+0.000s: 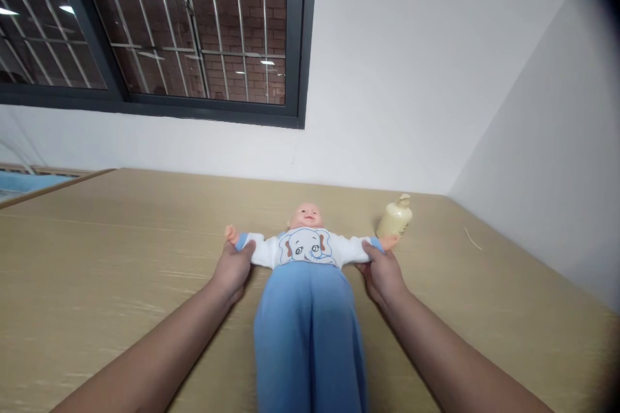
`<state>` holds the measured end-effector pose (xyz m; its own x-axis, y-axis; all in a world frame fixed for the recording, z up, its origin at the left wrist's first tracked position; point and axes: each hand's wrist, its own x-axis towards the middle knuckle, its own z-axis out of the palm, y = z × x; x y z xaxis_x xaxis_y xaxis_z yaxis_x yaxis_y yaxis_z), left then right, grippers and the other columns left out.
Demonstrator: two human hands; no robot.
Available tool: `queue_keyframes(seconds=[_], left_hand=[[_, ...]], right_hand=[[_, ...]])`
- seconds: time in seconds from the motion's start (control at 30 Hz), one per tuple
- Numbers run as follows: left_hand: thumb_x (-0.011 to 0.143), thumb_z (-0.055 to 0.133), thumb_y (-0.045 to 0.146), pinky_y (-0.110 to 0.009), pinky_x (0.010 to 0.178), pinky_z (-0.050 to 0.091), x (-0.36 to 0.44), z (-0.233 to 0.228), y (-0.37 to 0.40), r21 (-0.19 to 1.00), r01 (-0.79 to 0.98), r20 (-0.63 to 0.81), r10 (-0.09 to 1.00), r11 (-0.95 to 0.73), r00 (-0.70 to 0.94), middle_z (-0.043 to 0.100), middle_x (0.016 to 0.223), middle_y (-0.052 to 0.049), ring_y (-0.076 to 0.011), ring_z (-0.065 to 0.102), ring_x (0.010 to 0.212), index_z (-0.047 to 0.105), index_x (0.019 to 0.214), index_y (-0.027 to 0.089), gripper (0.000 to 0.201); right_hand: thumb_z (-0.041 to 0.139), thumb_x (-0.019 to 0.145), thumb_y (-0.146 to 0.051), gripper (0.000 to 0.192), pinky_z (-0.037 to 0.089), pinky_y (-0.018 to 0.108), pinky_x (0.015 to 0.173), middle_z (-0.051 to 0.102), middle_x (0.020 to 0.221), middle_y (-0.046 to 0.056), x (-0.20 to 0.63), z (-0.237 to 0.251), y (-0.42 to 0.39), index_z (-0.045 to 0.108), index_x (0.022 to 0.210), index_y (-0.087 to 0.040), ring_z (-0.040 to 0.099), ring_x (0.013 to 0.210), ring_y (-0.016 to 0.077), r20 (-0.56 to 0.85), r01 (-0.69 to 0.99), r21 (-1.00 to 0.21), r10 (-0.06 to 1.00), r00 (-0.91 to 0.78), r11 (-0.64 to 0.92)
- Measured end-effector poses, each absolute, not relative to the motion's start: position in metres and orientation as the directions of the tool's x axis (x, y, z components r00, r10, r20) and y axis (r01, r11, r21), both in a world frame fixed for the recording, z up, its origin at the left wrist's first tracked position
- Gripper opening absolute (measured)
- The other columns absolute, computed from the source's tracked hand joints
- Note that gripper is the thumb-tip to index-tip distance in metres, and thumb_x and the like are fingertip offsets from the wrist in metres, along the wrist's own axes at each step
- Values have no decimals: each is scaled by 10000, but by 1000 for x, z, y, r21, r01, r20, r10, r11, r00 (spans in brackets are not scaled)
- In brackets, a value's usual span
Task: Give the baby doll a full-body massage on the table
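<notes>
The bare left arm (159, 339) slants up from the lower left of the frame, the right arm (462, 345) from the lower right. The left hand (232, 269) and right hand (386, 273) grip at about the same height, just below centre, well apart, thumbs uppermost and angled inward. The left fingers are mostly hidden.

Doll (309, 290), one, face up on tan desk (121, 271); elephant-print top (307, 246), blue trousers (310, 335). Left hand (235, 267) and right hand (386, 274): each holding one sleeve (262, 250). Cream bottle (396, 218), one, near doll. Barred window (232, 26).
</notes>
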<state>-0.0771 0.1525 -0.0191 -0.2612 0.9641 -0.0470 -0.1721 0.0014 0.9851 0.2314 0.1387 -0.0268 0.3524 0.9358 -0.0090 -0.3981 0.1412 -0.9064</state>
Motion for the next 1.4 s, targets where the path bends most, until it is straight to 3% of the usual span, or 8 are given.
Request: queue_keyframes(seconds=[0.13,0.37,0.5,0.6,0.97,1.17,1.3,1.4], left_hand=[[851,607,346,-352,846,514,-77,-11,145,983,173,95,979,-63,-181,692,1100,-101,-242,676,968,500,1232,174,432],[947,495,328,-305,744,450,-65,17,120,530,771,255,934,-352,251,659,1044,-61,-241,634,959,559,1052,221,163],[933,480,209,-332,758,443,-56,22,116,225,883,219,905,-412,366,627,1030,-103,-267,610,953,560,1129,197,212],[932,440,159,-350,737,446,-51,24,115,75,900,176,894,-430,412,613,997,-121,-280,607,907,560,1143,181,243],[910,434,107,-376,733,463,-38,22,104,-138,894,177,878,-426,445,604,970,-130,-305,602,886,572,1165,177,299],[923,444,153,-345,750,443,-49,16,107,89,904,216,894,-418,392,618,1016,-114,-278,606,931,557,1142,195,250],[936,492,287,-306,733,441,-60,11,112,418,832,281,923,-365,264,655,1050,-78,-253,633,967,544,1085,216,173],[935,492,330,-327,781,458,-70,3,119,608,746,254,957,-272,142,682,1094,-75,-267,656,994,503,1233,227,316]], right_hand=[[673,812,-396,244,521,353,772,696,894,39,233,-14,128,606,925,-191,650,866,245,264,241,-951,919,294,196],[551,845,-256,55,380,264,667,626,887,21,216,20,106,550,887,-220,586,810,191,329,843,-460,936,-128,277],[560,803,-205,112,329,275,652,599,896,48,206,31,103,568,914,-213,571,811,205,192,932,-171,939,-286,319],[544,811,-193,162,316,284,640,609,899,67,203,35,102,580,968,-211,576,792,218,120,943,-80,942,-314,324],[555,779,-133,248,317,300,630,620,931,122,193,40,89,582,1020,-187,598,810,265,18,951,96,955,-297,294],[561,768,-162,170,310,290,626,625,876,89,199,34,91,577,934,-198,573,770,233,162,956,-58,948,-276,288],[558,772,-185,47,330,266,609,632,812,31,216,18,98,534,807,-204,561,737,188,251,873,-423,957,-143,242],[578,767,-214,57,402,262,638,651,790,0,232,-1,111,561,821,-203,592,744,186,234,627,-759,972,7,178]])
